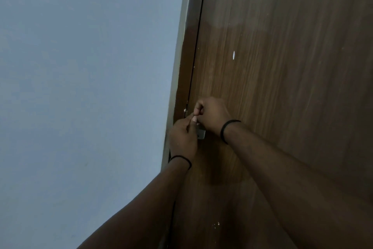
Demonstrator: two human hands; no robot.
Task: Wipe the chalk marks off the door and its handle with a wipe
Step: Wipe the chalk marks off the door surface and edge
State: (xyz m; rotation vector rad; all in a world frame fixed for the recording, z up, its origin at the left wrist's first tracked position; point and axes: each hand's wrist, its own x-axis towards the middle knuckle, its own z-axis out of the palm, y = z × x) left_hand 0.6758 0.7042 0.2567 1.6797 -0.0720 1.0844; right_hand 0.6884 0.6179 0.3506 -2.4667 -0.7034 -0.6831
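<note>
The brown wood-grain door (282,67) fills the right side of the view. A short white chalk mark (233,55) sits on it above my hands, and white specks (216,225) show lower down. My left hand (181,139) and my right hand (212,113) meet at the door's left edge, fingers curled. Between their fingertips they pinch a small pale piece (194,119); I cannot tell whether it is a wipe. Below it shows a corner of the grey metal handle plate (201,134). My hands hide the rest of the handle.
A blue-grey wall (80,87) fills the left side. The pale door frame (179,67) runs between the wall and the door. A white fleck (184,110) sits on the frame beside my hands. Both wrists wear black bands.
</note>
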